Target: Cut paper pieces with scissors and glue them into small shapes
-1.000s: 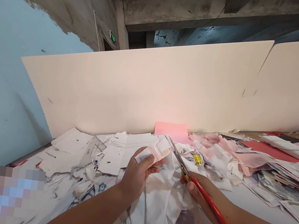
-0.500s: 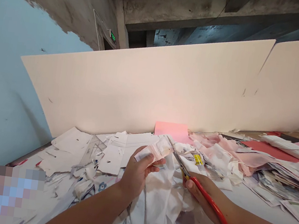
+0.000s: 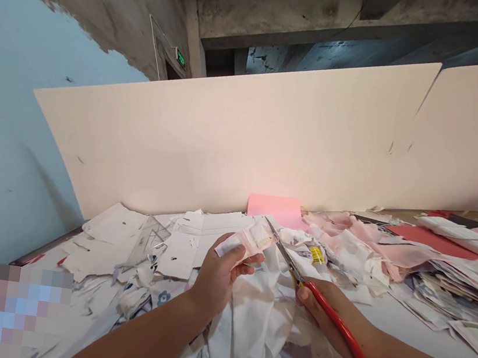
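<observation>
My left hand (image 3: 222,273) pinches a small, pale pink and white folded piece (image 3: 251,240), which looks like fabric or paper, between thumb and fingers. Closed round the red handles of a pair of scissors (image 3: 329,317) is my right hand (image 3: 327,308). The scissors' blades point up and left, lying close beside the right edge of the pale piece; whether they touch it I cannot tell. Crumpled white cloth (image 3: 250,327) lies below both hands. A roll with a yellow label (image 3: 317,255) sits just beyond the blades.
White paper patterns (image 3: 115,230) and a clear set square (image 3: 152,235) lie at the left among scraps. A pink card (image 3: 273,209) leans against the tall white board (image 3: 226,142). Toward the right are pink cloth (image 3: 368,234), stacked pieces (image 3: 448,292) and a white power strip (image 3: 456,234).
Hardly anything differs. The scissors and my right hand have shifted very slightly, while my left hand keeps the pale piece in the same place.
</observation>
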The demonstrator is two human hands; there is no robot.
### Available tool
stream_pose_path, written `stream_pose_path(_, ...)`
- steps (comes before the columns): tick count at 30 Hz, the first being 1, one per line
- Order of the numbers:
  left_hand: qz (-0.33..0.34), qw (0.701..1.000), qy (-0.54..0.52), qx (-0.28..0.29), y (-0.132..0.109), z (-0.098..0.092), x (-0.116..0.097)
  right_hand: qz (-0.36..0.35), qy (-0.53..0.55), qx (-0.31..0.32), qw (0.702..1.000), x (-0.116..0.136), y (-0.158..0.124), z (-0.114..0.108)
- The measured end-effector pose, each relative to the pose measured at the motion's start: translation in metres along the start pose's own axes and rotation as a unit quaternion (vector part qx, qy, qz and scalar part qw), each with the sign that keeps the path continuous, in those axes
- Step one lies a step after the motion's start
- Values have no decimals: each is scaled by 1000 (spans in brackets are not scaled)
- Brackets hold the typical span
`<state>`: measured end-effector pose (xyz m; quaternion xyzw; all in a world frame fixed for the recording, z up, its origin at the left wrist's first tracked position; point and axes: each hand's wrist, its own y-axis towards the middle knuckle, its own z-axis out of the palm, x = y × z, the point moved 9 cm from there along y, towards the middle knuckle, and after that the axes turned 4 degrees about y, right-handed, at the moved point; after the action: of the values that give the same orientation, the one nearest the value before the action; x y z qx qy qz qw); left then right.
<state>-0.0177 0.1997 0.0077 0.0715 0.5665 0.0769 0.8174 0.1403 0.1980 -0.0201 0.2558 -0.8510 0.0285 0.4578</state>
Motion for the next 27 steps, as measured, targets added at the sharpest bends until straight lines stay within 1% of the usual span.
stream_pose_path(6,-1,1000,-3,-1,0,1,0,-2,-3,4,1000,2,-1,1)
stream_pose_path(11,0,1000,0,4,0,1,0,6,19,22,1000,0,-1,4)
stream_pose_path(16,2,1000,8,8,0,0,0,-3,39,21,999,-2,-1,5)
stream_pose_path(21,5,1000,12,4,2,-1,0,25,111,67,991,-12,0,16)
stream_pose_path(24,5,1000,12,4,2,-1,-1,-19,95,78,992,-3,-1,16)
stream_pose_path(27,-3,1000,24,16,1,1,1,-62,35,57,996,11,-2,8)
